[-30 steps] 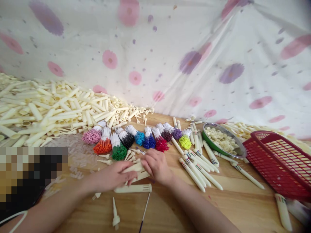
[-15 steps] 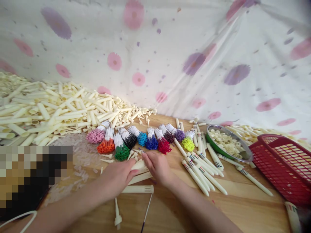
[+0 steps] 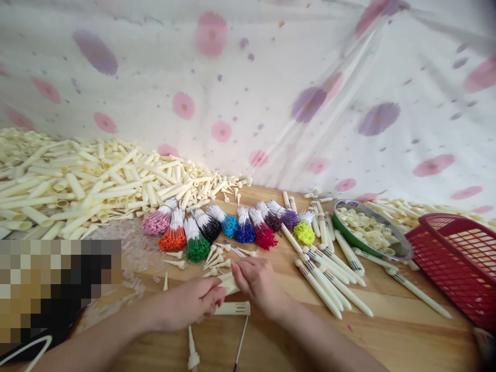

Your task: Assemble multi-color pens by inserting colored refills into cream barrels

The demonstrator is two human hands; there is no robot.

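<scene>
Cream plastic pen barrels [image 3: 229, 283] lie between my two hands near the middle of the table. My left hand [image 3: 196, 302] has its fingers curled round their left part. On the other end, my right hand [image 3: 253, 281] is closed, thumb and fingers bent over the barrels. How many barrels are gripped is hidden by the fingers. Just below, another slotted pen barrel [image 3: 234, 308] lies flat, partly under my left hand. A thin refill [image 3: 241, 341] with a purple end rests by its slotted tip. A pointed cream piece [image 3: 192, 351] lies nearer me.
Bundles of coloured refills, such as the green bundle [image 3: 197, 245], form a row behind my hands. Cream tubes [image 3: 85, 181] are heaped at left. Assembled pens [image 3: 321, 289], a green-sided bowl [image 3: 349, 235] of small parts and a red basket [image 3: 445, 268] are at right.
My left hand has drawn slightly down, its fingers more curled. My right hand has shifted a little down and stays closed. Small cream pieces behind the hands show more.
</scene>
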